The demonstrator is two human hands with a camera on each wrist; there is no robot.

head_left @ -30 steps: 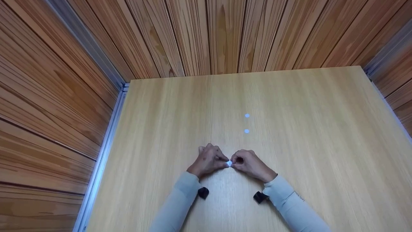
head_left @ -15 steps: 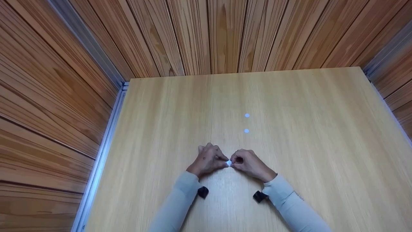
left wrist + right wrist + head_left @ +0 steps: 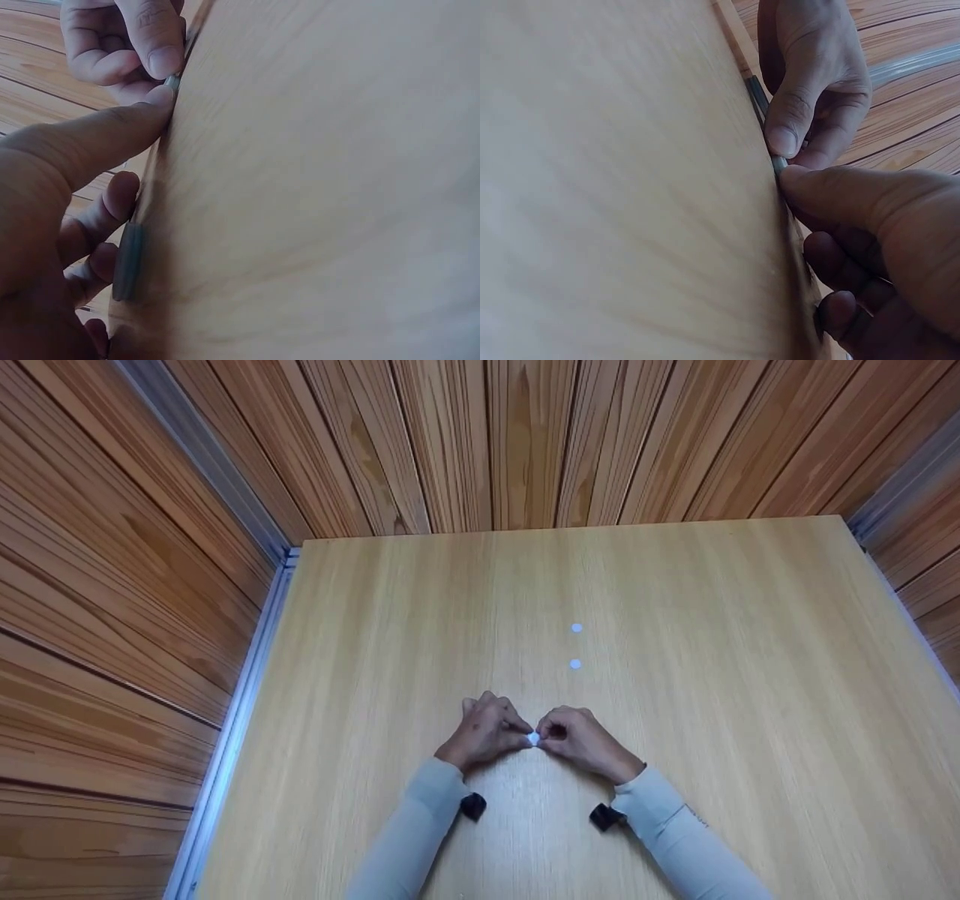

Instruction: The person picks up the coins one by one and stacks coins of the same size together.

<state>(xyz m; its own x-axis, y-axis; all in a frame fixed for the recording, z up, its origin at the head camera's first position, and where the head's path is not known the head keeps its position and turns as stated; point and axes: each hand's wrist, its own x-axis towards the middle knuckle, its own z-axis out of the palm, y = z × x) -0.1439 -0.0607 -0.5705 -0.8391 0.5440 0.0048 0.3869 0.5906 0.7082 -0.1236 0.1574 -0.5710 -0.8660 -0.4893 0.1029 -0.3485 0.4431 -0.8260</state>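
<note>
Near the middle front of the table (image 3: 675, 660), my two hands meet at a small white disc (image 3: 533, 739). My left hand (image 3: 487, 731) pinches its left side with thumb and forefinger. From the other side my right hand (image 3: 585, 742) pinches it the same way. Seen edge-on in the left wrist view, the disc (image 3: 173, 81) is a thin pale sliver between the thumb tips. The right wrist view also shows the disc (image 3: 778, 163) at the tabletop; its exact kind cannot be told. Fingertips cover most of it.
Beyond my hands lie two more white discs, one (image 3: 575, 664) nearer and one (image 3: 576, 628) farther. Wooden plank walls (image 3: 525, 442) enclose the table, with a metal rail (image 3: 232, 712) along its left edge. A dark greenish piece (image 3: 129, 261) shows behind my left fingers.
</note>
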